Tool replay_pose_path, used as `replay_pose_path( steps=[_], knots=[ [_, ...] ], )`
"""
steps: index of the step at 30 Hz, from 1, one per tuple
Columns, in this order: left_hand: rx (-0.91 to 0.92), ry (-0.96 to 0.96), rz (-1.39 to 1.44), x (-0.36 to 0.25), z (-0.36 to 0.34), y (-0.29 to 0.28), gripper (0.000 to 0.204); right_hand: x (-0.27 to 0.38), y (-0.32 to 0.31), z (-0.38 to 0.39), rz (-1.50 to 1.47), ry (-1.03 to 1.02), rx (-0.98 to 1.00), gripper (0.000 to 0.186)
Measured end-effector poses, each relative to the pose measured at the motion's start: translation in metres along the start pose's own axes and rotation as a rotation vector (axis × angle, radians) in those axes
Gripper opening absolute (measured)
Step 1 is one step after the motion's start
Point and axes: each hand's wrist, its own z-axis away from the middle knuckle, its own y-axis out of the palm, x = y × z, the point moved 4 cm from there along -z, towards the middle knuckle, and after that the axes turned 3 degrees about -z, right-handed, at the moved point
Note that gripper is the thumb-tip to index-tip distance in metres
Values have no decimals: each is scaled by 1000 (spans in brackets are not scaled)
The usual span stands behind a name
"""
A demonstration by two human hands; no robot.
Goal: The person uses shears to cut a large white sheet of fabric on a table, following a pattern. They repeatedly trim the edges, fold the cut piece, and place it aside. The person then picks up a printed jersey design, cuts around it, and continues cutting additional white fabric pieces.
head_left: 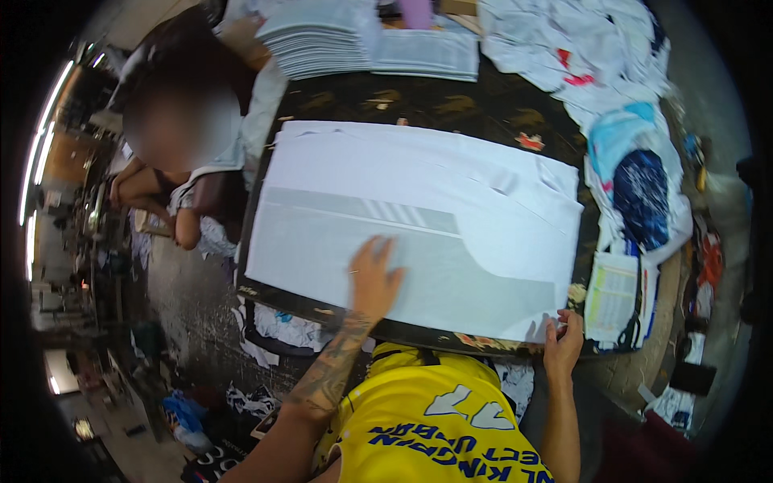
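Note:
A wide white sheet (pixel 419 153) lies across a worn dark board (pixel 419 101), with a pale grey-green shape (pixel 362 274) on it, stepped and curved at the right and marked with slanted white stripes. My left hand (pixel 374 274) rests over the middle of the lower part, fingers spread, slightly blurred. My right hand (pixel 564 338) is at the sheet's lower right corner, fingers curled on its edge. Whether the shape is printed or a separate layer, I cannot tell.
A person (pixel 185 217) sits at the left. Stacked white sheets (pixel 314 44) are at the back, piled white cloth (pixel 572 32) at the back right. Blue and white fabric (pixel 640 193) and a printed paper pad (pixel 612 298) lie along the right. Scraps (pixel 282 326) show below the board.

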Motion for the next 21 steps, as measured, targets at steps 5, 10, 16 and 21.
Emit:
replay_pose_path(
  steps=[5, 10, 16, 21],
  knots=[
    [-393, -447, -256, 219, 66, -110, 47, 132, 65, -45, -254, -226, 342, 26],
    [-563, -708, 75, 315, 128, -150, 14, 174, 141, 2, 59, -465, 568, 37],
    [-551, -724, -51, 317, 126, -135, 17, 190, 162, 35, 314, -387, 416, 28],
    [-644, -846, 335, 328, 120, -139, 21, 303, 141, 29, -350, -67, 655, 16]
  ],
)
